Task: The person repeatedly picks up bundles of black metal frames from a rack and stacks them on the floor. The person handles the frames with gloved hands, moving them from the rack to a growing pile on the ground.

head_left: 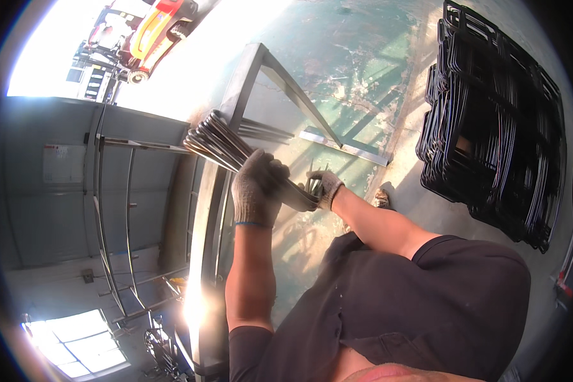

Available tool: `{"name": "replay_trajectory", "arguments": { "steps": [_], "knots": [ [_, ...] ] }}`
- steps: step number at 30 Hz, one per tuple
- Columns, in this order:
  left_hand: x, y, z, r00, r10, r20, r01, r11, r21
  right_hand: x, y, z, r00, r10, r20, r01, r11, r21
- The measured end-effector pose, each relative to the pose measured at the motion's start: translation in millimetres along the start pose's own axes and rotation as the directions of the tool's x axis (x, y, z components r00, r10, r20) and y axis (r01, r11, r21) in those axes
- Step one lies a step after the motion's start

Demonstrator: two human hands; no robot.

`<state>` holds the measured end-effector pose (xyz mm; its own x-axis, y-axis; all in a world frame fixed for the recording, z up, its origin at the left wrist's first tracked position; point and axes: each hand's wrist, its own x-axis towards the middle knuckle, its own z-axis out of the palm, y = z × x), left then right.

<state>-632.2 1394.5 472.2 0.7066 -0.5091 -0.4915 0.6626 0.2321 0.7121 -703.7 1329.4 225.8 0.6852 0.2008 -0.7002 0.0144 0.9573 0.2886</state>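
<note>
A bundle of bent metal rods [216, 141], with rounded looped ends at the upper left, slants across in front of me. Around its middle, my left hand [258, 184] in a grey knit glove is closed. My right hand [328, 188], gloved the same way, grips the lower right end of the bundle, where a few thin tips poke up by the fingers. Part of the bundle is hidden behind the left glove. The looped ends lie over or beside a metal frame post [235, 95]; whether they touch it I cannot tell.
Tall stacks of black bent-tube frames [496, 127] stand at the right. A slanted brace runs to a metal foot bar [344, 148] on the worn green floor [356, 51]. Metal racking [99, 210] is at the left, and an orange-red vehicle [156, 35] stands far back.
</note>
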Motion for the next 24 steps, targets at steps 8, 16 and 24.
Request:
{"name": "replay_trajectory", "arguments": {
  "steps": [8, 16, 24],
  "knots": [
    [106.3, 53.0, 92.7, 0.885, -0.096, 0.455, 0.056, 0.993, 0.100, -20.1, -120.9, 79.1, 0.895, -0.387, 0.224, 0.356, 0.920, 0.167],
    [110.3, 28.5, 199.6, 0.812, -0.240, 0.532, 0.021, 0.923, 0.384, -38.0, -191.0, 82.9, 0.821, -0.480, 0.309, 0.376, 0.862, 0.338],
    [75.2, 42.3, 179.2, 0.600, -0.305, 0.739, 0.031, 0.932, 0.360, -64.2, -288.5, 62.6, 0.657, -0.691, 0.301, 0.518, 0.704, 0.485]
  ]
}}
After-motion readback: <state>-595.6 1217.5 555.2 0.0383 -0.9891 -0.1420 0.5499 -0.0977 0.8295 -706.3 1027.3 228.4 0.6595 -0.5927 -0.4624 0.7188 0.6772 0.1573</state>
